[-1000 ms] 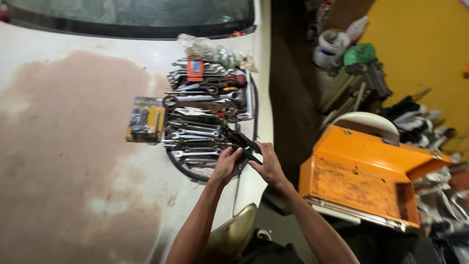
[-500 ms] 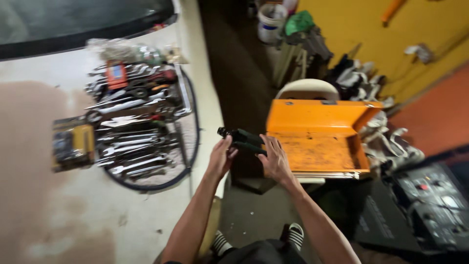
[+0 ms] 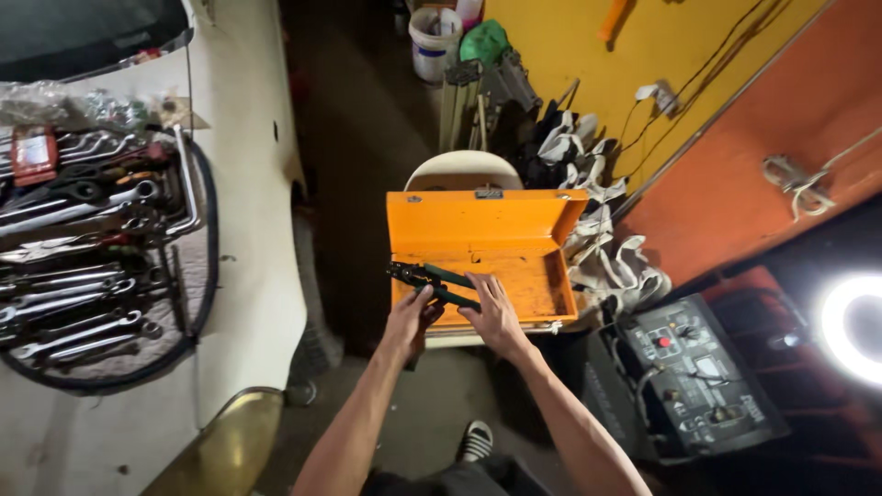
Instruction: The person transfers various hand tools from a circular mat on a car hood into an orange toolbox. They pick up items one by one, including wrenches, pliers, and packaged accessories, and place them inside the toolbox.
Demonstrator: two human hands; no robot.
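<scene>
Both my hands hold a pair of green-handled pliers over an open orange metal toolbox. My left hand grips the near end of the handles. My right hand rests on the other handle, fingers spread along it. The pliers' dark jaws point left, just above the toolbox's left wall. The toolbox lid stands open behind. The box sits on a white plastic chair.
A white car hood at left carries several wrenches laid on a mat. A grey machine with knobs stands at right, next to a bright ring light. A bucket and clutter line the yellow wall.
My hands have carried the pliers from the wrench pile on the car hood rightward to above the orange toolbox. My view turned right with them.
</scene>
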